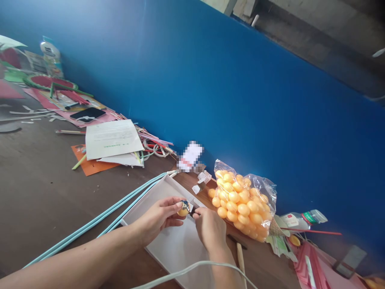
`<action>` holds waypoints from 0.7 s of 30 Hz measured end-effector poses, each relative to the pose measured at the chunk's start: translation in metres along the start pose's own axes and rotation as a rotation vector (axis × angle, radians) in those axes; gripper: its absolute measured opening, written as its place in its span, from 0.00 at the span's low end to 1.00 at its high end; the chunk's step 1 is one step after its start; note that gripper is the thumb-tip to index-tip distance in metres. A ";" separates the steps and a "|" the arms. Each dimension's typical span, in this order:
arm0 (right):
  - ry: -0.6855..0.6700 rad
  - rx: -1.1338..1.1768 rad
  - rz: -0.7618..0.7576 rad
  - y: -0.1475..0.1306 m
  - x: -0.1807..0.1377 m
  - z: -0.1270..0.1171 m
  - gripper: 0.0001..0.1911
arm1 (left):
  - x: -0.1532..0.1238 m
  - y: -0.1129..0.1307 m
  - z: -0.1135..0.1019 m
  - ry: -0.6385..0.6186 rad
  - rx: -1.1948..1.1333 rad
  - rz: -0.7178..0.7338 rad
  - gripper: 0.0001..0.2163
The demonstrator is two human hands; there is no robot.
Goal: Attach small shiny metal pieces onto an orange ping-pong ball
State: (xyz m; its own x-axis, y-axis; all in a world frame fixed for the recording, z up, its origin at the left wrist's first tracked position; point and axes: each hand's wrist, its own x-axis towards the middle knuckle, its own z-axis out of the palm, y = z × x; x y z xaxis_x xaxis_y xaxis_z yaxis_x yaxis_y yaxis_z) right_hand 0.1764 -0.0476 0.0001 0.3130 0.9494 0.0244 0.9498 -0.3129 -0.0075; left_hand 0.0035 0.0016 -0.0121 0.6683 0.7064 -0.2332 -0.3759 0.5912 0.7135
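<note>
- Head view: table [39,188], dark wood, along a blue wall [240,92]. It is littered with papers [112,138] and cut scraps at the far left.
- White tray [177,245], shallow, lying flat right under both hands. Anything dropped would likely land in it.
- Bag of orange balls [243,204], clear plastic, just right of the tray and near the right wrist. A stray elbow could knock it over and spill it.
- Cable [180,273], white, arching over the near forearms. It could snag a wrist and jolt the work.
- Left hand [158,218], forearm reaching in from the lower left, palm turned inward, fingertips closed around the ball.
- Right hand [210,228], wrist raised, back to the camera, fingers pinched on a small dark piece [192,211] set against the ball. What it is cannot be told.
- Ball [183,208], orange with blue marks, held above the tray's far end. It is smooth and round, so a light grip could let it slip or turn.
</note>
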 end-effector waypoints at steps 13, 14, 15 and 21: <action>-0.036 0.058 0.012 0.001 0.005 0.001 0.10 | 0.001 -0.001 -0.001 0.002 0.043 -0.014 0.16; -0.040 0.061 0.005 0.001 0.005 -0.001 0.09 | 0.002 -0.001 -0.001 0.002 0.048 -0.017 0.16; -0.044 0.063 0.001 0.000 0.005 -0.002 0.09 | 0.002 -0.001 -0.001 0.003 0.053 -0.019 0.16; -0.046 0.073 0.055 -0.003 0.009 -0.002 0.08 | 0.003 -0.001 -0.002 0.003 0.061 -0.025 0.16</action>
State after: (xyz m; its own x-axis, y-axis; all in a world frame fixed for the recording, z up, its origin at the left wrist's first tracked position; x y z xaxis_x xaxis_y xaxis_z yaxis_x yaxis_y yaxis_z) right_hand 0.1764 -0.0380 0.0020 0.3626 0.9316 -0.0241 0.9282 -0.3633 -0.0804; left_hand 0.0049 0.0035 -0.0150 0.6749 0.6931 -0.2532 -0.3193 0.5837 0.7465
